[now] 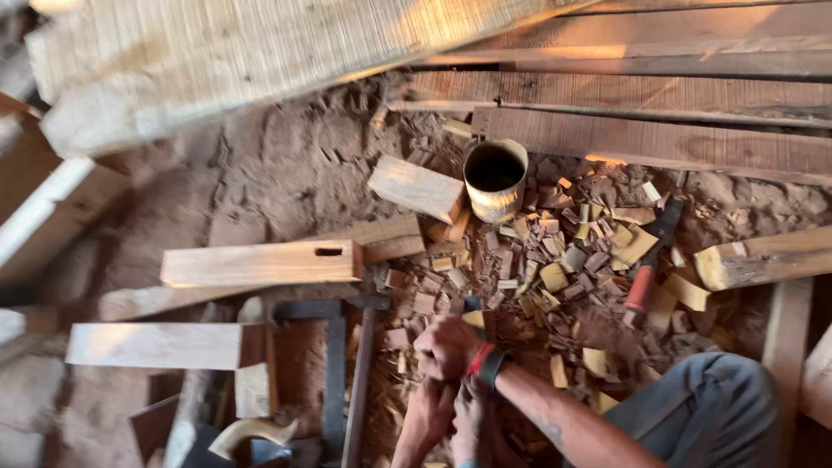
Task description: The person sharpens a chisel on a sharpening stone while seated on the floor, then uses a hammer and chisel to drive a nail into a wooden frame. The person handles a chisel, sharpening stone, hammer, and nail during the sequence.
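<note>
Count, woodworking floor, head view

One metal can (pixel 495 179); one red-handled chisel (pixel 648 260); one mortised wood block (pixel 262 263) with a single slot; one short plank offcut (pixel 417 188) beside the can; one dark metal square (pixel 334 364); two hands (pixel 446 347) (pixel 468 416) close together; wood chips (pixel 555 269) too many to count; long planks (pixel 659 139) at top, at least three.

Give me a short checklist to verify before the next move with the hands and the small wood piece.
1. Right hand grips a dark tool: ok.
2. Left hand position: low near the frame edge, its grasp cannot tell.
3. Small wood piece against the tool: cannot tell, partly hidden.
4. Ground around the hands: not ok, covered with wood chips.
5. Metal cup upright, apart from the hands: ok.
6. Red-handled tool lies apart on the chips: ok.
</note>
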